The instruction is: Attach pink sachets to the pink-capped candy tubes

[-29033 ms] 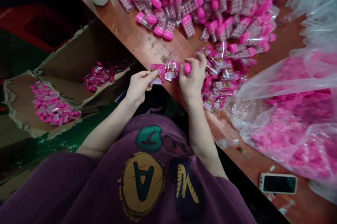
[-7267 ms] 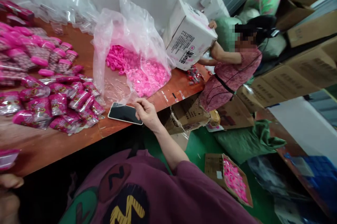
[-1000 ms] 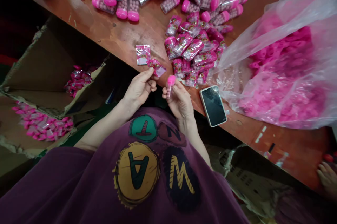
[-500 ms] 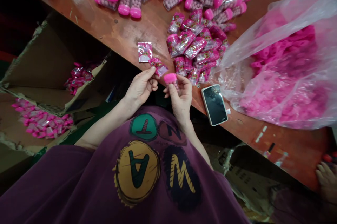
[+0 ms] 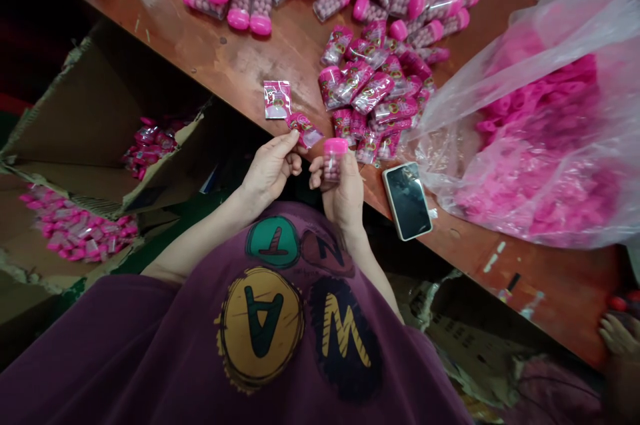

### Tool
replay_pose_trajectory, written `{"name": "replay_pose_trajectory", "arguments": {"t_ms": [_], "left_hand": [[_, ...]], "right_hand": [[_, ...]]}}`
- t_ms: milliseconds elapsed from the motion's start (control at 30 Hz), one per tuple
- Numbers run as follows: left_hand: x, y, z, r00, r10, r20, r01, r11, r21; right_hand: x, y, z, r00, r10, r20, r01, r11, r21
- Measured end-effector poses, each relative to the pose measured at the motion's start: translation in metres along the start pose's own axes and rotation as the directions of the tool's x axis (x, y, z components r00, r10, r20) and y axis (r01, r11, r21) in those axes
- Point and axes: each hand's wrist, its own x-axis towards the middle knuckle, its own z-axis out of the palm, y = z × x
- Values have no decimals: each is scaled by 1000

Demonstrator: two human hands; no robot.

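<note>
In my right hand [image 5: 345, 192] is a small clear bottle [image 5: 333, 162] of pink beads with a pink cap, held upright between thumb and fingers. My left hand [image 5: 273, 168] pinches a pink printed wrapper [image 5: 304, 130] by its near end, just over the table edge. Beside that wrapper a flat printed wrapper [image 5: 277, 100] lies on the table. Right behind my hands is a heap of wrapped bottles [image 5: 373, 92]. Farther back lie many bare capped bottles [image 5: 331, 1] of beads.
A phone [image 5: 407, 201] rests at the table edge [image 5: 230, 72]. To the right a clear plastic bag [image 5: 540, 192] holds pink pieces. Cardboard boxes [image 5: 75, 152] with pink packs stand at lower left. Another person's hand [image 5: 620, 333] shows at the far right.
My right hand has turned the bottle so its beads now face me, cap up. My left hand still holds the wrapper in nearly the same place.
</note>
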Motion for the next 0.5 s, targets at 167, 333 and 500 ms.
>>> {"name": "replay_pose_trajectory", "arguments": {"t_ms": [167,333,500], "left_hand": [[-3,-4,5,999,12,50,-11,1000,-10],[-4,-9,7,998,-37,46,37,999,11],[-4,-10,6,994,-42,100,39,999,28]], "right_hand": [[2,12,2,991,-109,-81,98,986,-132],[1,18,2,990,-109,-94,92,982,-166],[2,19,1,995,-64,-71,54,990,-131]]}}
